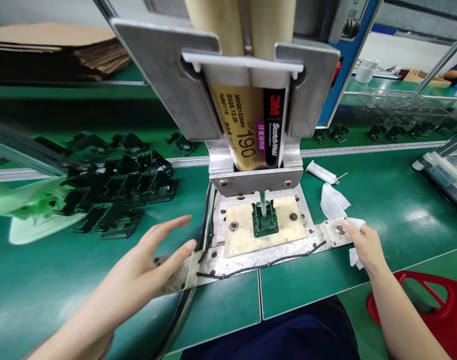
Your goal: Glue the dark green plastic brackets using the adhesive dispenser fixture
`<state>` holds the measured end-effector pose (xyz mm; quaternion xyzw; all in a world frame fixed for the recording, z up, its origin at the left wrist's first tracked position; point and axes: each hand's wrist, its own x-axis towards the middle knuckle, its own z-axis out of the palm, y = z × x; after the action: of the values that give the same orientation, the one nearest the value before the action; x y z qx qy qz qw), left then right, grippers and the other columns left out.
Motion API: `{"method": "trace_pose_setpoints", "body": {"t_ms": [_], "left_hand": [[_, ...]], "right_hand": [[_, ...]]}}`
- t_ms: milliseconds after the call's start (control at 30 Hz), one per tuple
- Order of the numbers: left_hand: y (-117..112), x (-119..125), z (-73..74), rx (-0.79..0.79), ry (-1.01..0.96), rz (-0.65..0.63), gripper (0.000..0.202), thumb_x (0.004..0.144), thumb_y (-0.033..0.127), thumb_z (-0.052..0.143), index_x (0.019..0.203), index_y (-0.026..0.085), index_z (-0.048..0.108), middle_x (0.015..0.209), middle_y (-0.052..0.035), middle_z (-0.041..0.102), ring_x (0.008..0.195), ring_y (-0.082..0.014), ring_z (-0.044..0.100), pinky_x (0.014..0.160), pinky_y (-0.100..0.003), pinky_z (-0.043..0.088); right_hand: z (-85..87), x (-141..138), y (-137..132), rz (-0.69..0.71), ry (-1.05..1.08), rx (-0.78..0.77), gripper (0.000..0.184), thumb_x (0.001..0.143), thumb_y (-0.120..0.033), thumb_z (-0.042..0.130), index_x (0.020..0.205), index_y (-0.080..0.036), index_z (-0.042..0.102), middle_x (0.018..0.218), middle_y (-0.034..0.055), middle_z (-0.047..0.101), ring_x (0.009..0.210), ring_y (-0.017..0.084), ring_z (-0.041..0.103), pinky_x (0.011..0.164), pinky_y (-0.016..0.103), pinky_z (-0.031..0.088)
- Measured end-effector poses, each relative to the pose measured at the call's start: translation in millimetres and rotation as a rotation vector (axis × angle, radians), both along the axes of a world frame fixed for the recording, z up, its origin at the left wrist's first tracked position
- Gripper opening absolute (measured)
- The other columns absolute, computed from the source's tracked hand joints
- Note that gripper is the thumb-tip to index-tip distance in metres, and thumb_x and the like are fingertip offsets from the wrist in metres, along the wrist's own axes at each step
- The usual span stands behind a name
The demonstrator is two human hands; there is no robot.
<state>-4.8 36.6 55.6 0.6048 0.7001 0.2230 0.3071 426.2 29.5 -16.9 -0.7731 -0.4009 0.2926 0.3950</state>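
My left hand [145, 267] hovers above the left end of the metal base plate [247, 265], thumb and index finger apart, holding nothing. At the plate's right end, my right hand [367, 245] is closed, with its thumb close to a round metal button [340, 229]. White tissue [356, 259] pokes out around the right hand's fingers. Between my hands, a dark green plastic part [266, 227] sits on a cream block [239, 242]. A thin nozzle [263, 204] points down into the part from a 3M Scotch-Weld adhesive cartridge [247, 130] in a metal holder.
Several dark green parts [119, 185] cluster at left, beside a light green bag [33, 200]. Right of the machine lie a white syringe [321, 172] and a crumpled tissue [334, 201]. A red stool [434, 305] stands lower right. Cardboard sheets [51, 47] are stacked on the upper shelf.
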Motion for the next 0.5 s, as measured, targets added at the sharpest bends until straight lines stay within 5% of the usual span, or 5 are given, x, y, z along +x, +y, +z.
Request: {"method": "trace_pose_setpoints", "body": {"t_ms": [100,233,367,500], "left_hand": [[-18.1,-14.9,-10.9,-0.172,-0.283,0.143,0.054,0.085,0.064,0.075,0.128,0.032,0.070,0.135,-0.0055,0.070,0.123,-0.0359,0.064,0.086,-0.036,0.064],[-30.5,-2.7,-29.9,0.000,-0.633,0.334,0.037,0.082,0.046,0.086,0.113,0.028,0.078,0.106,-0.0035,0.076,0.083,-0.0190,0.069,0.061,-0.018,0.060],[-28.2,5.8,-45.1,0.035,-0.844,0.511,0.053,0.062,0.049,0.099,0.104,0.024,0.079,0.096,-0.0029,0.073,0.067,-0.0127,0.064,0.053,-0.013,0.055],[-26.6,2.3,-56.6,0.022,-0.810,0.625,0.074,0.044,0.063,0.101,0.100,0.021,0.076,0.093,-0.0048,0.075,0.064,-0.0130,0.063,0.051,-0.013,0.053]], "right_hand": [[6.8,-4.8,0.7,0.004,0.003,-0.051,0.063,0.059,-0.076,0.079,0.073,-0.015,0.077,0.072,0.0088,0.074,0.073,0.029,0.068,0.064,0.035,0.048],[4.7,-6.2,-1.1,-0.027,0.059,-0.027,0.062,0.059,-0.072,0.082,0.083,-0.014,0.080,0.083,0.0113,0.078,0.082,0.031,0.071,0.068,0.036,0.051],[-2.8,-2.1,-1.2,-0.078,-0.035,-0.026,0.062,0.055,-0.076,0.079,0.073,-0.017,0.078,0.075,0.0115,0.077,0.075,0.032,0.070,0.065,0.038,0.049],[-8.2,-2.0,-1.5,-0.117,-0.086,0.044,0.063,0.055,-0.079,0.075,0.072,-0.019,0.079,0.074,0.0102,0.077,0.076,0.033,0.070,0.068,0.040,0.050]]}}
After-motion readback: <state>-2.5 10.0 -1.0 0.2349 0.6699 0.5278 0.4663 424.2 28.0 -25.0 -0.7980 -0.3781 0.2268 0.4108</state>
